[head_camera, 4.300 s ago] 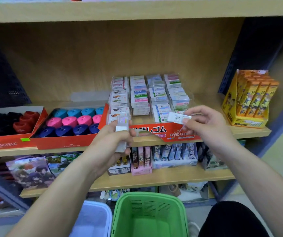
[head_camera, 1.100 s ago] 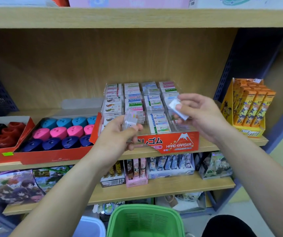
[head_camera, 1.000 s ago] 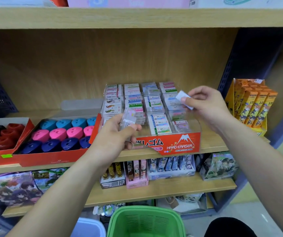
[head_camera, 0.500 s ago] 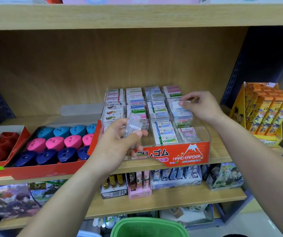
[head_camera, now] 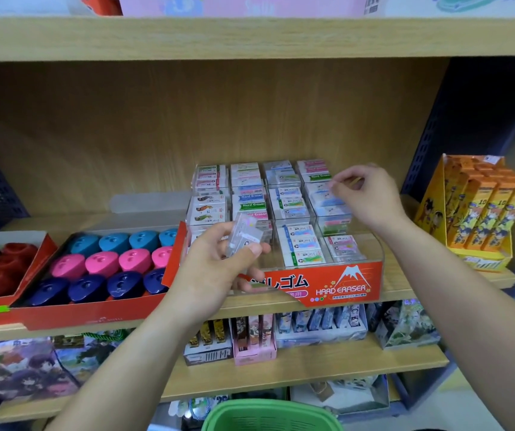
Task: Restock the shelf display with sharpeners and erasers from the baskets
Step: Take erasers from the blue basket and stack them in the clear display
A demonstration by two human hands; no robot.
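Clear eraser pack [head_camera: 246, 238] in left grip [head_camera: 215, 270], right grip [head_camera: 371, 197] unclear, above right edge of tray [head_camera: 344, 286]

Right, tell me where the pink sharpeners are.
Head view, left of centre: the pink sharpeners fill the middle row of the red tray, between teal sharpeners and navy sharpeners.

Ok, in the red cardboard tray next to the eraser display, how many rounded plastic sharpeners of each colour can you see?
Teal rounded plastic sharpeners: 4 (rightmost partly hidden)
Pink rounded plastic sharpeners: 4
Navy rounded plastic sharpeners: 4
Total: 12
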